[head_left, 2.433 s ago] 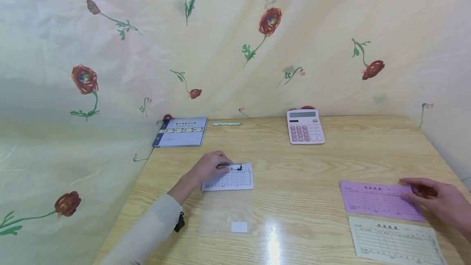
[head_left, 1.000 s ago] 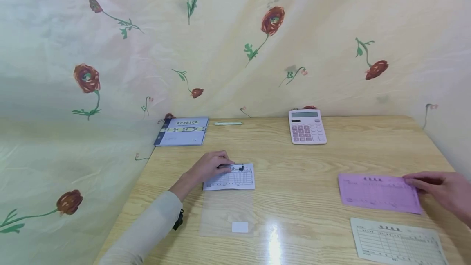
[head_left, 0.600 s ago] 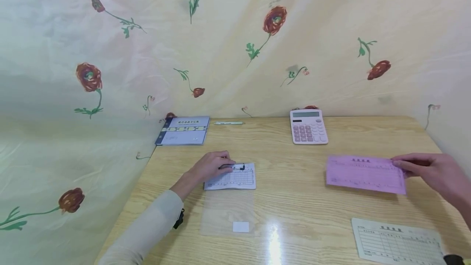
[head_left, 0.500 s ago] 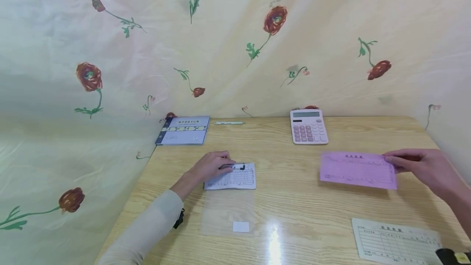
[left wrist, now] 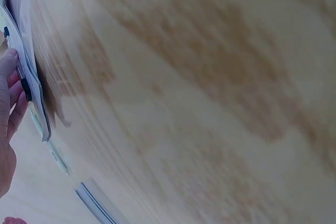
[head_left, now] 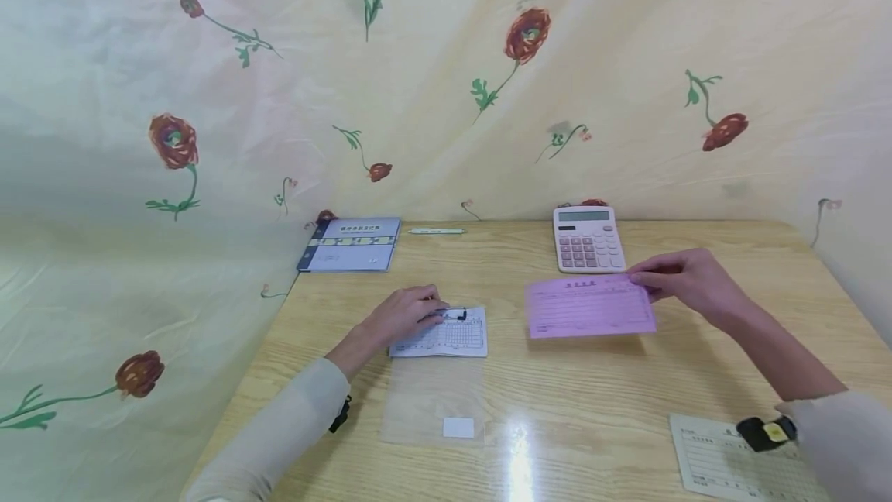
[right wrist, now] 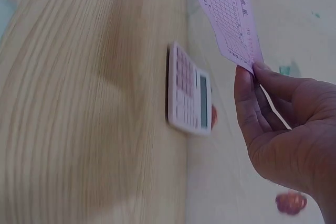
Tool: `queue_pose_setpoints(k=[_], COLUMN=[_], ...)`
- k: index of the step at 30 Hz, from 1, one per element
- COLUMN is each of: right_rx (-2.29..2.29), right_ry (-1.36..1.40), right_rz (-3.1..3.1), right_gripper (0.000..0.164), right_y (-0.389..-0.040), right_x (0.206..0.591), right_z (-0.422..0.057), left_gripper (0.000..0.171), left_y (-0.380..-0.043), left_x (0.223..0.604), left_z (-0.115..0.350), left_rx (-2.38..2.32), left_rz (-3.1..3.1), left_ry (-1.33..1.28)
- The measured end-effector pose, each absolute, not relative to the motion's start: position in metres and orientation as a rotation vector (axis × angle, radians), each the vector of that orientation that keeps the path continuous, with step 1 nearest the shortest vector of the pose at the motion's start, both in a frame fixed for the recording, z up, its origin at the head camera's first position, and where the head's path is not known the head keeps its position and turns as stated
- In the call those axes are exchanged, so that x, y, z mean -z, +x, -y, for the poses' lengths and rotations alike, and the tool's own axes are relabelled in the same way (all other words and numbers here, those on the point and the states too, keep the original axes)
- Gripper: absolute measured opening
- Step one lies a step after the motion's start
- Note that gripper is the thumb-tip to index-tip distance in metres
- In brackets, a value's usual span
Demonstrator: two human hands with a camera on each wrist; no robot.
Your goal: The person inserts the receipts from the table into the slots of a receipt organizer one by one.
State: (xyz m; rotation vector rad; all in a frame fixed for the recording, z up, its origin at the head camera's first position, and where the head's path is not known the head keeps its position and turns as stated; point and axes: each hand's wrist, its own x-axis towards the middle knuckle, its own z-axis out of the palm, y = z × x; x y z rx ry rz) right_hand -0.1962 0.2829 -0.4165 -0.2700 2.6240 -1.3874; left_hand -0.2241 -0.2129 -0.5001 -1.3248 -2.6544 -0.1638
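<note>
My right hand (head_left: 697,285) pinches a purple printed form (head_left: 588,307) by its upper right corner, holding it above the table in front of the calculator. The right wrist view shows thumb and fingertips closed on the corner of this form (right wrist: 228,17). My left hand (head_left: 406,314) grips the clip (head_left: 456,314) at the top of a clear clipboard (head_left: 411,401). Under that clip lie white printed forms (head_left: 449,339), partly covered by the fingers. In the left wrist view the left hand (left wrist: 8,95) holds the clip at the image's left edge.
A pale green form (head_left: 704,455) lies at the near right, partly hidden by the right sleeve. Along the back are a pink and white calculator (head_left: 588,240), a pen (head_left: 437,232) and a blue notebook (head_left: 351,246). Flowered cloth (head_left: 418,84) hangs behind the wooden table.
The right hand has taken hold of the purple form, lifted it off the table and carried it left toward the clipboard. The left hand stays at the clip.
</note>
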Motion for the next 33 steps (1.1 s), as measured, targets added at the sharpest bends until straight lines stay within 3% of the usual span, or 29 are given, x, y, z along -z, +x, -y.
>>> queue_pose_setpoints(k=[17, 33], right_rx=[1.488, 1.446], right_ry=[-0.347, -0.292], right_rz=[-2.345, -2.398], right_gripper=[0.022, 0.009], right_y=[-0.214, -0.209], right_x=[0.447, 0.485], right_z=[-0.157, -0.08], left_gripper=[0.025, 0.029], left_y=[-0.225, -0.224], left_x=[0.503, 0.501], left_z=[0.212, 0.213], left_rx=[0.169, 0.149], left_rz=[2.608, 2.692], left_ry=[-1.335, -1.301])
